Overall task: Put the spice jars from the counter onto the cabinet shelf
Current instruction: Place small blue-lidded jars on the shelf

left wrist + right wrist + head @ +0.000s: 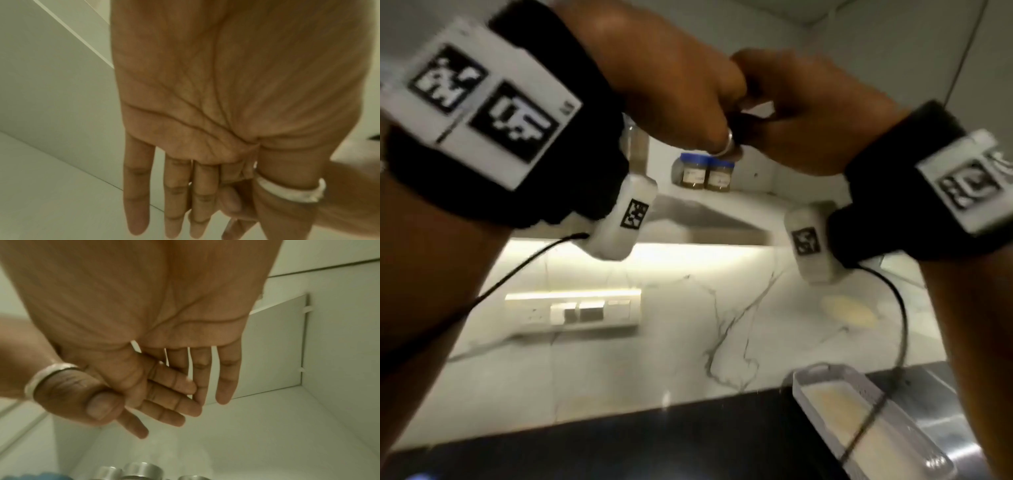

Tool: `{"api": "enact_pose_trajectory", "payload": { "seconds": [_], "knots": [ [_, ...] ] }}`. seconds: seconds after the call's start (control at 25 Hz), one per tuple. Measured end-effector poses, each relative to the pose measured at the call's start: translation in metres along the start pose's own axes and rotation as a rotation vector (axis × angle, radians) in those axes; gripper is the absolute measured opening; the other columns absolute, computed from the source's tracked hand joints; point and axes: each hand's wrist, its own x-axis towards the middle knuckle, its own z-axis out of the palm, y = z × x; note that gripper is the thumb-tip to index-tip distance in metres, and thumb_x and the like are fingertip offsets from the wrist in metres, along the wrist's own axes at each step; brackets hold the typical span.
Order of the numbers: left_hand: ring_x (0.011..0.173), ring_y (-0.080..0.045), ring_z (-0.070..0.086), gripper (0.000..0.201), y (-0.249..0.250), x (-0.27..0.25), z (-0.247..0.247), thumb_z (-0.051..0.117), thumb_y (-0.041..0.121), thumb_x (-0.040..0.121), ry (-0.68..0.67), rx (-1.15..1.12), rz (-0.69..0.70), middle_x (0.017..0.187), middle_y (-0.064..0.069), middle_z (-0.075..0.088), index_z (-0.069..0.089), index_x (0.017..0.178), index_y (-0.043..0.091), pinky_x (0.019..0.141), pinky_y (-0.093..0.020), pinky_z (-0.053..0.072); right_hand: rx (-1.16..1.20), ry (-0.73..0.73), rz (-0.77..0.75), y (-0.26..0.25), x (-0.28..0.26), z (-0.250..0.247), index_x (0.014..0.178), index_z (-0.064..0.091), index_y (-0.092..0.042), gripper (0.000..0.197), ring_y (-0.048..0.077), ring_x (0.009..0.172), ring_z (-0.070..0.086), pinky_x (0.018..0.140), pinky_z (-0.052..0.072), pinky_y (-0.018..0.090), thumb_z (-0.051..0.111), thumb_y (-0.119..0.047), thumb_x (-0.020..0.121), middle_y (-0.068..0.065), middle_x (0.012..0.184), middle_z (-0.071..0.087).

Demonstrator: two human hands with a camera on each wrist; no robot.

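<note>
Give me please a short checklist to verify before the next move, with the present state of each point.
1. Left hand free of any jar: ok, fingers straight, holding nothing.
2. Right hand free: ok, fingers relaxed, nothing held.
3. Two clear blue-lidded spice jars upright on the white cabinet shelf: ok, side by side.
4. Free room on that shelf: ok, bare surface to the jars' right.
5. More jars waiting on the black counter: cannot tell; only a pale rectangular plastic tray shows there.
6. Hands apart for reaching: not ok, they touch each other.
</note>
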Motion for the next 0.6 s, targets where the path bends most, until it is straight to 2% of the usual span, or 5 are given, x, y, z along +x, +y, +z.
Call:
{"api": "enact_pose_trajectory", "payload": {
  "seconds": [0.12,0.28,0.36,0.48,0.6],
  "knots": [
    [0.103,-0.005,0.061,0.03,0.002,-0.068,0.048,0.051,0.056,0.084,-0.064,-0.265,0.179,0.118,0.016,0.062,0.053,0.11,0.039,0.09,-0.036,0.052,0.264,0.066,-0.078,-0.031,-0.091,0.034,0.124,0.057,-0.026,0.028,0.004,0.103,0.06,0.09,0.051,0.024,0.059,-0.029,0.096,-0.015,0.108,0.063],
    [0.111,0.015,0.052,0.04,-0.007,-0.15,0.148,0.058,0.041,0.092,-0.146,-0.564,0.335,0.134,0.021,0.053,0.054,0.129,0.028,0.089,-0.002,0.041,0.572,-0.084,-0.012,-0.063,-0.181,0.125,0.121,0.061,-0.026,0.03,-0.005,0.099,0.062,0.079,0.043,0.007,0.064,-0.034,0.092,-0.021,0.108,0.065],
    [0.117,0.013,0.052,0.045,-0.012,-0.188,0.203,0.057,0.037,0.094,-0.308,-0.681,0.151,0.138,0.02,0.052,0.05,0.138,0.029,0.096,-0.007,0.041,0.666,-0.246,0.072,-0.075,-0.215,0.186,0.122,0.062,-0.025,0.034,-0.005,0.1,0.061,0.077,0.044,0.006,0.064,-0.037,0.09,-0.018,0.11,0.066],
    [0.13,-0.003,0.047,0.057,-0.015,-0.252,0.284,0.051,0.05,0.094,-0.529,-0.62,-0.3,0.144,0.018,0.047,0.036,0.147,0.036,0.102,-0.016,0.036,0.654,-0.516,0.131,-0.092,-0.263,0.282,0.125,0.062,-0.02,0.042,0.005,0.107,0.062,0.092,0.05,0.027,0.06,-0.042,0.09,-0.007,0.117,0.066],
    [0.132,-0.01,0.047,0.055,-0.015,-0.318,0.341,0.049,0.055,0.093,-0.677,-0.596,-0.554,0.144,0.008,0.05,0.04,0.143,0.033,0.108,-0.031,0.039,0.543,-0.797,0.117,-0.117,-0.305,0.355,0.13,0.055,-0.02,0.047,0.017,0.124,0.053,0.104,0.041,0.032,0.053,-0.046,0.092,-0.001,0.131,0.058]
  ]
}}
